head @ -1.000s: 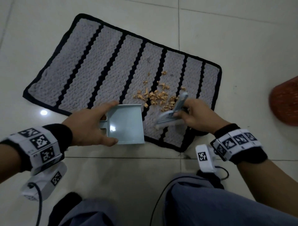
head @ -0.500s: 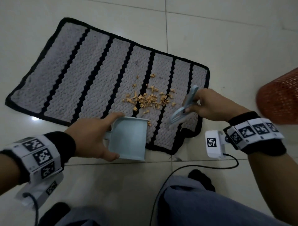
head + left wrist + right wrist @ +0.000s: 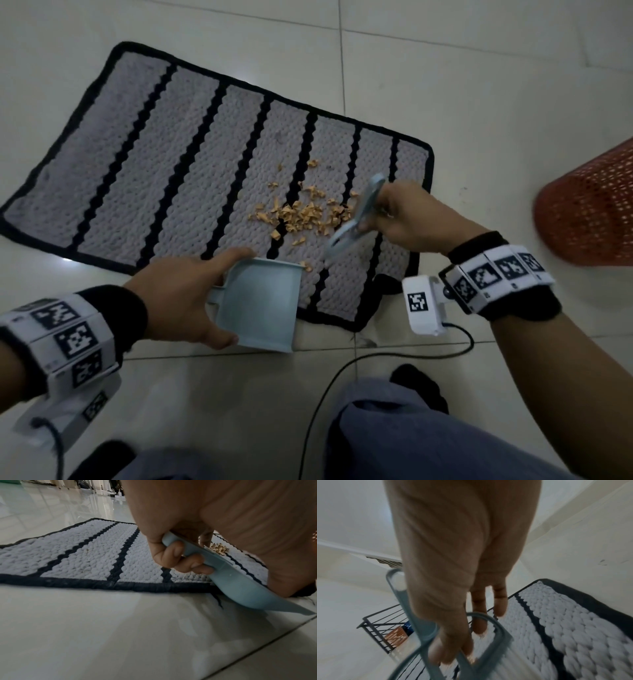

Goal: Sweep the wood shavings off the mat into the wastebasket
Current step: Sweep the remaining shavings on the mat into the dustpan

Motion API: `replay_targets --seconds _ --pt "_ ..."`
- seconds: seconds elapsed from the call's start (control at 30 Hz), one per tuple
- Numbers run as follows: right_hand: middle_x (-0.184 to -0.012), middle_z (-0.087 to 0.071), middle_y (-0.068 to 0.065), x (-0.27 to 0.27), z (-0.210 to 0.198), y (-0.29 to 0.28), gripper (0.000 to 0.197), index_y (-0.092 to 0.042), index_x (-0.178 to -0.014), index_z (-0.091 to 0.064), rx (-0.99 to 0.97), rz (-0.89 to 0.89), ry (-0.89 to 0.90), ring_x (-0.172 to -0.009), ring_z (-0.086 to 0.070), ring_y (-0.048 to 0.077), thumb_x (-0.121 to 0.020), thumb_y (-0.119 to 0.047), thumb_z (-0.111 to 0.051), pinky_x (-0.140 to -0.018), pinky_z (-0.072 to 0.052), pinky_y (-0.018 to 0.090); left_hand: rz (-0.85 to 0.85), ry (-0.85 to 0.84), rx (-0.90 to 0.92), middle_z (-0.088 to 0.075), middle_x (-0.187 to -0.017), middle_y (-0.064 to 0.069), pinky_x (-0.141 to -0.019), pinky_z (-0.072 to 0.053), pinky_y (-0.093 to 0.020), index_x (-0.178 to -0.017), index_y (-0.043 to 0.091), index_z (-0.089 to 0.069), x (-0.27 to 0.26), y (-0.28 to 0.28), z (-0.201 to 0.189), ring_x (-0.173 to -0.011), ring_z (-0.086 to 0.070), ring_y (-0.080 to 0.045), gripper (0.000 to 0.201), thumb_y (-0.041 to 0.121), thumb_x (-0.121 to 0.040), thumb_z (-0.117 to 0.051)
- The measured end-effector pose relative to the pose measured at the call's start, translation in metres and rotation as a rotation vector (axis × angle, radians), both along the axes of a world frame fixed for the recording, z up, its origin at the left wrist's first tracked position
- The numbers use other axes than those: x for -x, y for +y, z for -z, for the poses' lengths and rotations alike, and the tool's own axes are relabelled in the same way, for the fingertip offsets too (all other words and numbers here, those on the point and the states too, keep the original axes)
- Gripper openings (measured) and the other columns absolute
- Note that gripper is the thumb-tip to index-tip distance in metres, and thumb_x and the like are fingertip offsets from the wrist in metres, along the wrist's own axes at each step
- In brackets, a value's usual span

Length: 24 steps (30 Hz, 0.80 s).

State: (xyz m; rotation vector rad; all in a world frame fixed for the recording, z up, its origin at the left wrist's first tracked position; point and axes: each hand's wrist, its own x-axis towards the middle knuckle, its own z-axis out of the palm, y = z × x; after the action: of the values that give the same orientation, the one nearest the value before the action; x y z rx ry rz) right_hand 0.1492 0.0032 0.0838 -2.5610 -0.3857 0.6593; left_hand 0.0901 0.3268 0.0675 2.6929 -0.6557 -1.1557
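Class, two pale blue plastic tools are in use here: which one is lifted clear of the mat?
The brush in the right hand; the dustpan, held by the left hand, sits at the mat's edge.

Mat (image 3: 191,164): grey knit with black stripes and black border. Wood shavings (image 3: 301,214): light orange-tan. Dustpan (image 3: 260,308): pale blue. Hand brush (image 3: 359,216): matching pale blue. Wastebasket (image 3: 589,209): red-orange mesh. Floor (image 3: 479,68): off-white tile. Wristbands (image 3: 72,339): white with black square markers.

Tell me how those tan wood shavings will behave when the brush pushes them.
The tan curled wood shavings look thin and light, so they will probably scatter. The knobbly grey-and-black striped mat may snag some. A few already lie stray by the pale blue plastic dustpan.
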Motion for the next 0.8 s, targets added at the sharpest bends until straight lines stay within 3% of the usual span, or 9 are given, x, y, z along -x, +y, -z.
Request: replay_targets --seconds 0.1,0.23,0.27,0.33,0.37,0.43,0.53,0.67,0.8 --pt "-0.062 -0.052 -0.011 0.012 0.002 0.018 0.029 -0.034 -0.069 -0.056 0.036 -0.123 0.185 -0.053 -0.051 0.001 -0.091 -0.018 -0.067 -0.050 -0.033 0.019 -0.030 0.012 0.022 -0.063 -0.107 0.012 -0.070 -0.047 -0.024 -0.139 0.052 0.002 0.001 0.006 0.003 -0.089 -0.060 -0.009 0.115 0.082 -0.051 -0.065" --pt "-0.079 -0.062 0.001 0.004 0.021 0.032 0.006 -0.018 -0.086 -0.065 -0.011 -0.101 0.090 -0.067 -0.054 0.014 -0.091 -0.015 -0.064 -0.059 -0.042 0.033 -0.056 0.011 0.047 -0.062 -0.111 0.013 -0.078 -0.050 -0.027 -0.140 0.052 -0.002 0.000 0.007 0.003 -0.098 -0.061 -0.010 0.115 0.080 -0.051 -0.069" --pt "-0.079 -0.063 0.000 -0.001 0.023 0.031 0.004 -0.014 -0.088 -0.066 -0.037 -0.045 0.045 -0.067 -0.054 0.012 -0.091 -0.015 -0.064 -0.059 -0.041 0.031 -0.072 0.012 0.056 -0.062 -0.111 0.013 -0.078 -0.050 -0.027 -0.141 0.052 -0.004 0.000 0.007 0.004 -0.098 -0.061 -0.010 0.115 0.079 -0.051 -0.069" --pt "-0.075 -0.060 -0.008 -0.008 0.023 0.030 0.006 -0.011 -0.089 -0.067 -0.110 0.060 -0.079 -0.064 -0.051 0.001 -0.091 -0.011 -0.062 -0.060 -0.039 0.018 -0.120 0.014 0.079 -0.062 -0.109 0.014 -0.077 -0.049 -0.027 -0.141 0.052 -0.006 0.000 0.008 0.004 -0.095 -0.060 -0.009 0.116 0.079 -0.047 -0.069" --pt "-0.077 -0.059 -0.011 -0.010 0.022 0.029 0.008 -0.010 -0.091 -0.068 -0.139 0.103 -0.137 -0.064 -0.049 -0.001 -0.091 -0.007 -0.060 -0.060 -0.036 0.008 -0.143 0.011 0.092 -0.062 -0.108 0.014 -0.076 -0.049 -0.026 -0.141 0.052 -0.007 0.000 0.009 0.004 -0.094 -0.060 -0.009 0.117 0.079 -0.045 -0.067" --pt "-0.087 -0.061 -0.007 -0.011 0.019 0.025 0.013 -0.006 -0.097 -0.068 -0.166 0.162 -0.198 -0.073 -0.051 0.002 -0.090 -0.002 -0.057 -0.062 -0.035 -0.001 -0.174 0.011 0.107 -0.061 -0.109 0.015 -0.076 -0.049 -0.025 -0.141 0.051 -0.007 0.000 0.012 0.005 -0.094 -0.060 -0.008 0.118 0.079 -0.044 -0.066" --pt "-0.082 -0.063 -0.008 -0.001 0.013 0.021 0.010 -0.009 -0.094 -0.069 -0.174 0.157 -0.180 -0.068 -0.053 0.002 -0.091 -0.005 -0.061 -0.060 -0.037 0.006 -0.197 0.013 0.123 -0.060 -0.111 0.017 -0.076 -0.047 -0.022 -0.142 0.050 -0.008 0.000 0.014 0.004 -0.095 -0.059 -0.006 0.117 0.078 -0.044 -0.066" --pt "-0.083 -0.064 -0.005 0.014 0.018 0.028 0.008 -0.015 -0.088 -0.067 -0.120 0.007 -0.010 -0.072 -0.057 0.004 -0.092 -0.012 -0.061 -0.060 -0.044 0.026 -0.207 0.035 0.137 -0.059 -0.110 0.016 -0.078 -0.048 -0.024 -0.143 0.050 -0.010 0.001 0.014 0.004 -0.096 -0.058 -0.006 0.117 0.075 -0.046 -0.071" --pt "-0.072 -0.053 -0.013 0.010 0.035 0.038 0.007 -0.016 -0.083 -0.063 -0.126 0.109 -0.155 -0.062 -0.048 0.004 -0.090 -0.015 -0.062 -0.056 -0.033 0.022 -0.227 0.060 0.170 -0.062 -0.114 0.012 -0.082 -0.050 -0.027 -0.142 0.049 -0.009 0.001 0.010 0.001 -0.102 -0.061 -0.011 0.119 0.076 -0.042 -0.068"
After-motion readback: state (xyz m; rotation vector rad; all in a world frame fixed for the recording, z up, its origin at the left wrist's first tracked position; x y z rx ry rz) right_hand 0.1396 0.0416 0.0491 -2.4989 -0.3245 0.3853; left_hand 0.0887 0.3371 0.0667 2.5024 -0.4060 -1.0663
